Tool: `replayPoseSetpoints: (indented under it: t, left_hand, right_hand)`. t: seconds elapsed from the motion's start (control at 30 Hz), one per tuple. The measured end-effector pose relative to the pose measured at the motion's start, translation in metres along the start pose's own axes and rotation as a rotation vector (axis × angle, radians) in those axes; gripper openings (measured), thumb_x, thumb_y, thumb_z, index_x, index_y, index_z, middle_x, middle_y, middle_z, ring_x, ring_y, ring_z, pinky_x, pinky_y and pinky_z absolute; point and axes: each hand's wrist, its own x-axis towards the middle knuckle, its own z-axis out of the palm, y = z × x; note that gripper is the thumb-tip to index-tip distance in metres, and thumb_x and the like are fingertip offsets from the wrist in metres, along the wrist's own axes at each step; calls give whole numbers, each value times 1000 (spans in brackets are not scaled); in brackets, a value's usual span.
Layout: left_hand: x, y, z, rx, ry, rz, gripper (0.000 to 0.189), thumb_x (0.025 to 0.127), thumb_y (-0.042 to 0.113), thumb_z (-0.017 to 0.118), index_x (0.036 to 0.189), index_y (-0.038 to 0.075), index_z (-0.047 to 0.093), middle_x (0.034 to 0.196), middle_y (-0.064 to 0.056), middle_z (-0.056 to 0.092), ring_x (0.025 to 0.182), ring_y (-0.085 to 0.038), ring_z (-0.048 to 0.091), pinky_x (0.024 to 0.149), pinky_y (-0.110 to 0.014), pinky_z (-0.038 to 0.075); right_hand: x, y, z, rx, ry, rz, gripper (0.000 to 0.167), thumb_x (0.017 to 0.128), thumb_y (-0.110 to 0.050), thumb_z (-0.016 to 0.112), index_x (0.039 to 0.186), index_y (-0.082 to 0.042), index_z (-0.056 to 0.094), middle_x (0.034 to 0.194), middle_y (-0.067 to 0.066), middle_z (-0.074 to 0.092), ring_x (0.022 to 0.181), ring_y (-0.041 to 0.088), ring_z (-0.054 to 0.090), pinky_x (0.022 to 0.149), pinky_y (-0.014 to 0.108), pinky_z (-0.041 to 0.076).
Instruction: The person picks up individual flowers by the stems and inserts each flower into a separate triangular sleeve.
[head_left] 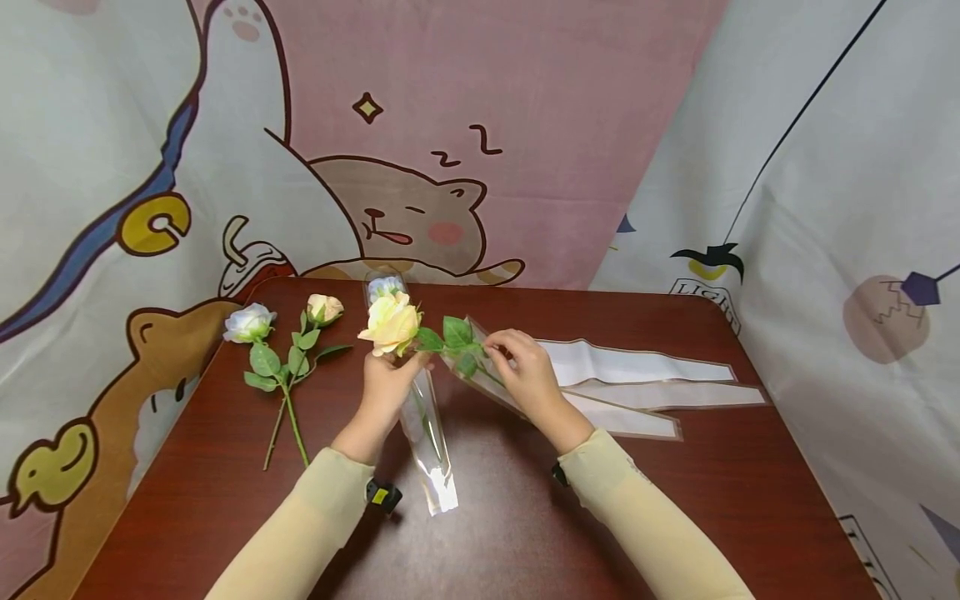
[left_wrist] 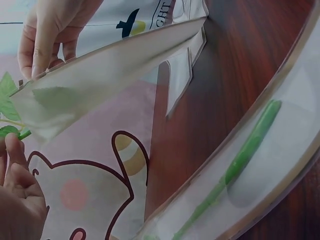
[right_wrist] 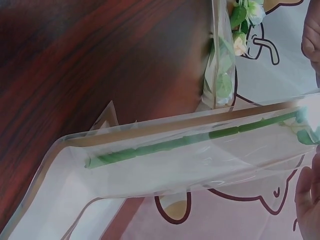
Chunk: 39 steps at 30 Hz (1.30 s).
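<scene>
My left hand point(head_left: 385, 385) holds a pale yellow artificial rose point(head_left: 393, 325) by the stem, just below its bloom. Rightward from there the leafy stem runs into the mouth of a clear flower sleeve point(left_wrist: 95, 82) with a tan border. My right hand point(head_left: 527, 375) pinches the sleeve's edge near its mouth. In the right wrist view the green stem point(right_wrist: 175, 143) lies inside that sleeve, and a leaf shows through it in the left wrist view. Under the left hand another clear sleeve point(head_left: 442, 492) lies on the table with a pale blue rose point(head_left: 386, 287) inside.
Two loose roses, one pale blue point(head_left: 250, 323) and one peach point(head_left: 324, 309), lie at the left with crossed stems. Several flat sleeves point(head_left: 637, 364) fan out at the right. Behind the brown table point(head_left: 525, 533) hangs a cartoon-printed cloth point(head_left: 525, 100).
</scene>
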Motion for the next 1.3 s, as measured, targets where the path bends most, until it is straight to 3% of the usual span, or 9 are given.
replayPoseSetpoints:
  t: [0.13, 0.27, 0.47, 0.67, 0.8, 0.9, 0.97, 1.1, 1.3]
  left_hand:
    - [1, -3, -2, -25, 28, 19, 17, 82, -3, 68, 97, -9, 63, 71, 8, 67, 58, -17, 68, 67, -18, 53]
    - [1, -1, -3, -12, 19, 12, 24, 81, -3, 69, 103, -7, 63, 73, 6, 68, 60, -11, 67, 67, -17, 53]
    - [1, 1, -2, 86, -13, -2, 28, 76, -8, 67, 104, -8, 63, 75, 2, 68, 59, -5, 64, 67, -18, 54]
    - [2, 2, 2, 144, 1, -3, 32, 76, -8, 68, 107, -10, 63, 92, -16, 69, 71, 3, 61, 69, -14, 51]
    - [-2, 14, 4, 164, 5, -8, 31, 78, -4, 70, 107, -11, 63, 100, -24, 67, 78, 5, 57, 73, -12, 48]
    - [-6, 26, 6, 171, 8, -28, 28, 78, -4, 69, 104, -13, 64, 94, -19, 69, 76, 5, 55, 71, -12, 47]
    - [-8, 32, 7, 137, -1, -49, 26, 79, -7, 66, 103, -14, 63, 85, -10, 70, 71, 4, 57, 67, -14, 49]
    - [-8, 31, 7, 35, -10, -77, 23, 82, -9, 62, 104, -16, 61, 73, 10, 64, 61, 0, 58, 59, -16, 51]
    - [-6, 28, 6, -27, 37, -62, 14, 83, -7, 63, 94, -16, 62, 66, 13, 63, 55, -3, 56, 56, -16, 49]
  right_hand:
    - [1, 0, -1, 2, -6, 8, 3, 88, -10, 66, 91, -9, 68, 84, 1, 66, 74, 11, 54, 59, 21, 45]
    - [3, 0, -1, 20, 2, -13, 3, 88, -8, 65, 90, -8, 68, 85, 1, 67, 75, 12, 54, 62, 24, 46]
    - [4, -2, 0, 35, 3, -41, 3, 88, -8, 66, 91, -8, 67, 87, 2, 68, 79, 14, 57, 67, 26, 48]
    - [5, -4, 1, 55, 1, -56, 4, 87, -8, 66, 91, -7, 68, 88, 3, 68, 80, 14, 57, 70, 26, 49]
    - [6, -6, 2, 71, 3, -72, 4, 87, -7, 67, 91, -7, 68, 89, 4, 69, 82, 15, 59, 71, 26, 50]
    - [6, -7, 1, 88, 1, -76, 5, 87, -7, 67, 92, -6, 68, 90, 4, 69, 84, 15, 59, 72, 26, 51]
    - [5, -7, 1, 99, -1, -75, 5, 87, -7, 67, 92, -6, 68, 91, 4, 69, 85, 15, 60, 74, 25, 51]
    - [5, -6, -1, 125, -5, -75, 6, 86, -6, 67, 92, -6, 69, 90, 4, 69, 87, 16, 60, 77, 26, 51]
    - [5, -5, -1, 164, -4, -99, 7, 85, -1, 67, 91, -5, 68, 88, 6, 69, 84, 17, 61, 76, 26, 50]
